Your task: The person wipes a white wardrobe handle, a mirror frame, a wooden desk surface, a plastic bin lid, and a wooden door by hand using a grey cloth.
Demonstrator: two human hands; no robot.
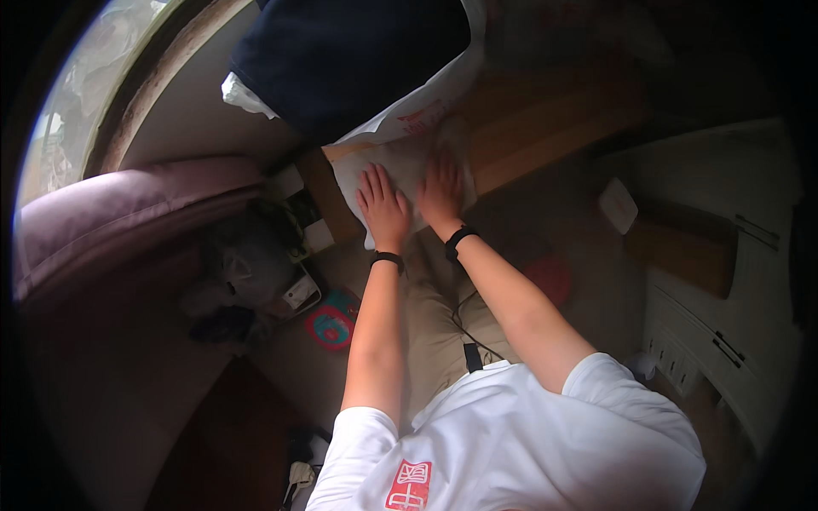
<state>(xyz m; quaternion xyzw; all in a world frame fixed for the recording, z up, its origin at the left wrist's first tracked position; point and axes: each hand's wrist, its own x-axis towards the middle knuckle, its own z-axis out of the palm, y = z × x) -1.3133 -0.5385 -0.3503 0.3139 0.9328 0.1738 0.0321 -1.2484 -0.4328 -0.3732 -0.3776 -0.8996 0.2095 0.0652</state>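
Observation:
A white plastic bag (349, 175) with red print lies over the near edge of a wooden surface. My left hand (381, 207) rests flat on the bag, its fingers stretched out and slightly apart. Beside it, my right hand (440, 189) also lies on the bag with fingers extended; it sits in shade and its fingertips are dim. Neither hand grips anything. Beyond both hands, a large dark navy cloth bundle (349, 64) sits on the bag, whose white edge runs along the bundle's right side.
The wooden tabletop (545, 128) stretches to the right. A purple-grey curtain (136, 209) hangs at the left by a window. A white cabinet (716, 281) with dark handles and a brown box (682, 247) stand at the right. A pink and teal item (332, 322) lies on the floor.

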